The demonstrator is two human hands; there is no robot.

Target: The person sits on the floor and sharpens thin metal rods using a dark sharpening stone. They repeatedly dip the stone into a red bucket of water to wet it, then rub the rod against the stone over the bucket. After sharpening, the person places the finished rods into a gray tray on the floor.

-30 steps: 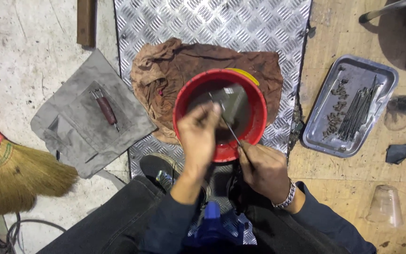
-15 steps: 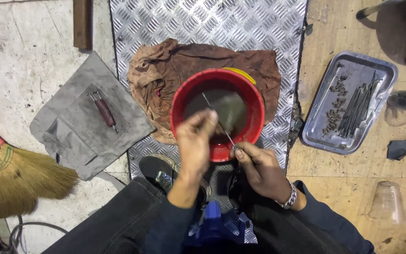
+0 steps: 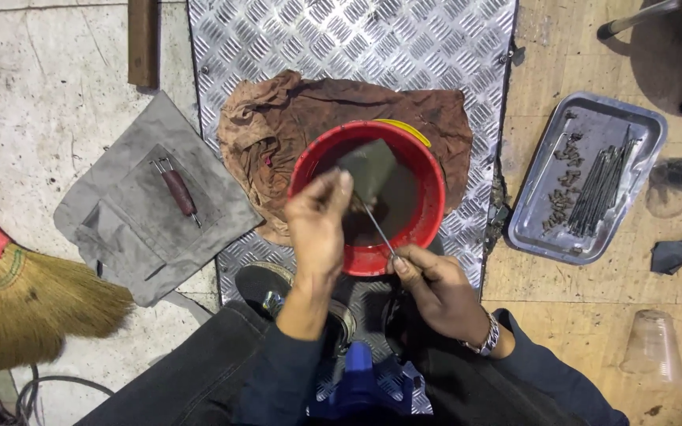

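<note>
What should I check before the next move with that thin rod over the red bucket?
1. Rod held at both ends: ok; left hand pinches the top of the thin rod, right hand the bottom.
2. Rod over the red bucket: ok.
3. Bucket seated on the brown rag: ok.
4. Grey pad in the bucket: ok.
5. Liquid depth: cannot tell.
6. Metal tray of rods within reach: ok, probably.

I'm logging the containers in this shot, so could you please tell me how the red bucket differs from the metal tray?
The red bucket is round and deep, with dark liquid inside; the metal tray is rectangular, shallow and dry, holding thin rods and small bits. The bucket stands on a brown rag over ribbed plate, beneath both hands; the tray lies on wooden flooring, untouched. Both are open-topped.
</note>
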